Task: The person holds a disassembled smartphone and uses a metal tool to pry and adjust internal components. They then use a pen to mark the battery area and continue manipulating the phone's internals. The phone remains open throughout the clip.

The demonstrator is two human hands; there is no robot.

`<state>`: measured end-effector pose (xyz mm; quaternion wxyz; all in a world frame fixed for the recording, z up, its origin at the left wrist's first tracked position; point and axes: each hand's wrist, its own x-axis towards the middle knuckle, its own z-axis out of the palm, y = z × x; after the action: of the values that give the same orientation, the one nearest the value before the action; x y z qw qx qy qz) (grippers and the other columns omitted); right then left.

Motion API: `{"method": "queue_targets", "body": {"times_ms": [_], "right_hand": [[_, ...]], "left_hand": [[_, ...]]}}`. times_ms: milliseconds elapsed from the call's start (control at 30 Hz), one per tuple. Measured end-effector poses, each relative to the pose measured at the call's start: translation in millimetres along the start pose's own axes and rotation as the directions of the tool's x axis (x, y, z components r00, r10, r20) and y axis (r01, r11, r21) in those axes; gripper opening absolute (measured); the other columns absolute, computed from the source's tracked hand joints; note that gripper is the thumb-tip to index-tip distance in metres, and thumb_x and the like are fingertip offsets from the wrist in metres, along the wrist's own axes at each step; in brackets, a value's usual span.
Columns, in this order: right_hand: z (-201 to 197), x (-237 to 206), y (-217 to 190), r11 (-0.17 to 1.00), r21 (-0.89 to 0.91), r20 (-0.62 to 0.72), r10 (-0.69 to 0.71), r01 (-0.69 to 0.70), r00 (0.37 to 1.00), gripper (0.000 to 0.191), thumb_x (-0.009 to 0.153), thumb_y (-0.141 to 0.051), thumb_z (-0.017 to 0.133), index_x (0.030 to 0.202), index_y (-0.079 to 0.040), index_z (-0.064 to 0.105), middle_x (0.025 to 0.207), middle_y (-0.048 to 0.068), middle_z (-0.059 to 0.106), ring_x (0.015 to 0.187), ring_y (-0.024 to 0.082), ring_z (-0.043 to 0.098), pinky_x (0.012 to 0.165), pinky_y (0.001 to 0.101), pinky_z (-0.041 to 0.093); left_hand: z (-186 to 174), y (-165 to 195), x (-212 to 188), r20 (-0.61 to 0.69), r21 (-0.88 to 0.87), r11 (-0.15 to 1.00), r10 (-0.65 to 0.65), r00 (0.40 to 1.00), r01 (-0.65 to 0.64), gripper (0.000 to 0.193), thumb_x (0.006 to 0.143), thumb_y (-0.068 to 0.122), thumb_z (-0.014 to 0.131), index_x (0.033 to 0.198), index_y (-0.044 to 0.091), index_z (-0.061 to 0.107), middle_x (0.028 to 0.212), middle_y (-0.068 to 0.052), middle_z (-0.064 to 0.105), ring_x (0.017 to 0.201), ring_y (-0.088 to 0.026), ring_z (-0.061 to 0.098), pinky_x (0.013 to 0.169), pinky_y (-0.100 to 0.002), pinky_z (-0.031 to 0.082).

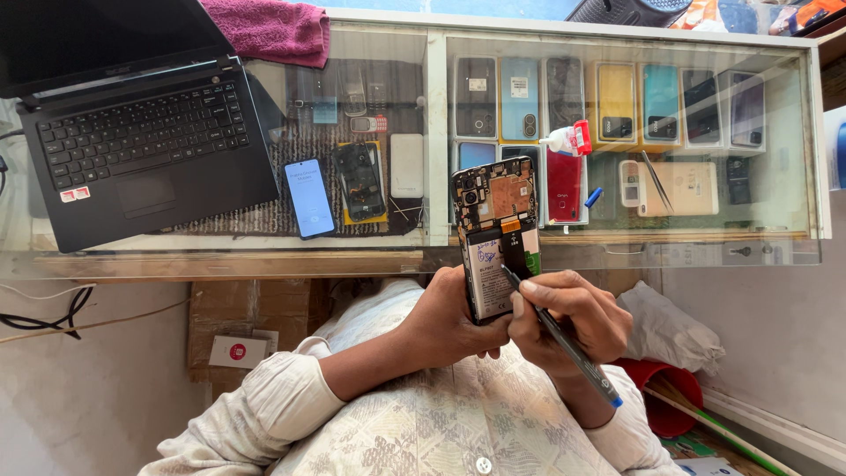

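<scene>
Gripping an opened phone (495, 234) (back cover off, battery and circuit board exposed) upright above the lap, the left hand (454, 317) wraps its fingers around the lower half. The right hand (573, 313) pinches a dark pen-like tool (564, 339), tip touching the phone's middle. Beyond lies a glass counter (432, 251) displaying handsets, with a laptop (141, 132) at left.

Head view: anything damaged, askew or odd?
Yes: the phone in the left hand has no back cover, so its battery and board are bare. The right hand presses a thin tool against it. Nothing looks spilled.
</scene>
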<state>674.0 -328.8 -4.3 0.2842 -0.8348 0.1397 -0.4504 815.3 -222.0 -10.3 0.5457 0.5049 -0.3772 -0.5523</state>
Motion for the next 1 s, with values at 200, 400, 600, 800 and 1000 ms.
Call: {"method": "queue_targets", "body": {"times_ms": [200,400,600,800,1000], "right_hand": [[2,2,-2,1.000,-0.019,0.007,0.006,-0.006,1.000,0.014,0.081,0.002,0.077,0.091,-0.001,0.068,0.079,0.014,0.073,0.062,0.012,0.069,0.052,0.0224,0.053],[2,1,-4,1.000,0.002,0.000,0.008,-0.008,1.000,0.014,0.083,0.003,0.076,0.094,-0.001,0.067,0.081,0.015,0.073,0.067,0.014,0.072,0.055,0.0232,0.056],[1,0,-6,0.990,0.117,-0.016,0.085,-0.083,0.996,0.015,0.090,0.004,0.073,0.101,-0.002,0.064,0.087,0.015,0.074,0.076,0.016,0.076,0.063,0.0233,0.061],[-3,2,-11,0.999,-0.024,0.026,0.049,-0.048,0.998,0.014,0.082,0.002,0.077,0.091,-0.002,0.067,0.081,0.014,0.074,0.068,0.014,0.073,0.059,0.0235,0.057],[-2,-2,-14,0.998,0.020,0.022,0.055,-0.056,0.998,0.014,0.085,0.001,0.075,0.096,-0.003,0.067,0.084,0.014,0.073,0.070,0.014,0.073,0.060,0.0241,0.057]], "left_hand": [[1,-4,-1,-0.012,-0.016,1.000,0.022,1.000,-0.022,0.027,0.089,0.016,0.075,0.101,-0.002,0.059,0.077,-0.009,0.072,0.063,-0.013,0.074,0.051,-0.025,0.063],[1,-4,-3,-0.024,-0.018,1.000,0.003,1.000,-0.003,0.025,0.090,0.015,0.074,0.101,-0.002,0.060,0.076,-0.009,0.072,0.062,-0.012,0.074,0.051,-0.025,0.063],[4,0,-6,-0.027,-0.039,0.999,-0.029,0.999,0.028,0.023,0.091,0.015,0.072,0.101,-0.002,0.060,0.074,-0.008,0.071,0.061,-0.012,0.073,0.050,-0.025,0.062],[3,0,-7,-0.010,-0.013,1.000,-0.011,1.000,0.010,0.024,0.089,0.015,0.073,0.099,-0.002,0.059,0.073,-0.008,0.072,0.061,-0.012,0.074,0.051,-0.025,0.064],[5,0,-12,-0.022,-0.039,0.999,-0.023,0.999,0.022,0.022,0.090,0.013,0.073,0.100,-0.002,0.060,0.074,-0.008,0.071,0.061,-0.012,0.073,0.050,-0.025,0.062]]}}
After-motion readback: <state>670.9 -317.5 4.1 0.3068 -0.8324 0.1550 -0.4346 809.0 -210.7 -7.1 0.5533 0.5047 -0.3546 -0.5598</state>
